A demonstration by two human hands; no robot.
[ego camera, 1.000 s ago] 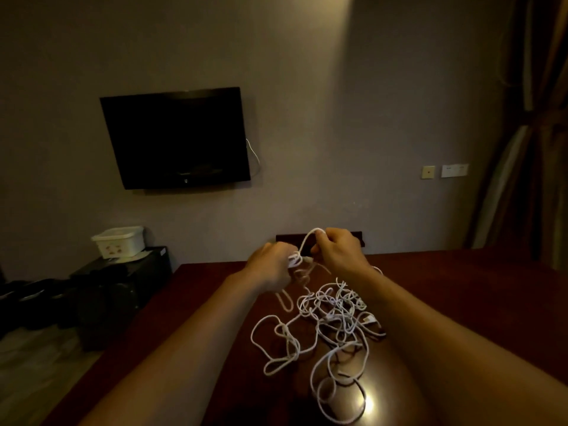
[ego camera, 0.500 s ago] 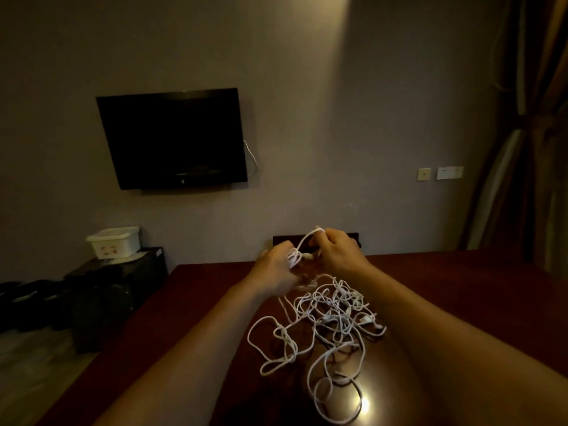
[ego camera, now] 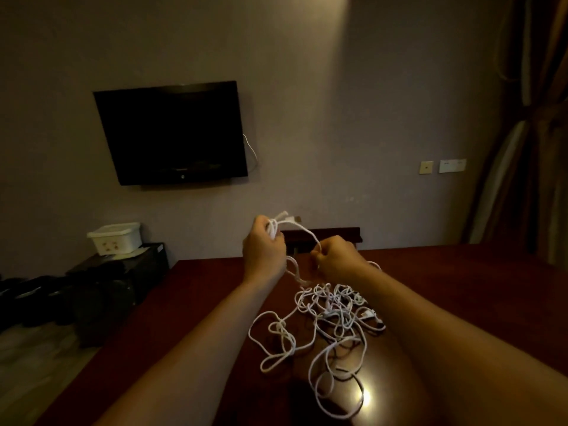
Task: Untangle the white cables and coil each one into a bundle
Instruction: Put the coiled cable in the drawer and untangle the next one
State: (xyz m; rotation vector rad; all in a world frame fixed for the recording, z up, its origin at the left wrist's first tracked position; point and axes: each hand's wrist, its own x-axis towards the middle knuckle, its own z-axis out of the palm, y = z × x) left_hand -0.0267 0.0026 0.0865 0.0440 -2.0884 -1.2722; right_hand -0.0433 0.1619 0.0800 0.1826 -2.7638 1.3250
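While the left hand (ego camera: pixel 264 253) is gripping a small coil of white cable (ego camera: pixel 274 229) at frame centre, the right hand (ego camera: pixel 335 256) is pinching the strand (ego camera: pixel 309 238) running btwn the two. Both hands are clenched on cable, raised above the tabletop (ego camera: pixel 461 287). The remaining tangle (ego camera: pixel 332 315) is lying on the tabletop, lower centre, w/ loops crossing. Risk: pulling the strand taut is likely tightening knots in the tangle or dragging the whole mass toward the edge. Risk 2: the coil is likely slipping loose if the left grip is relaxing.
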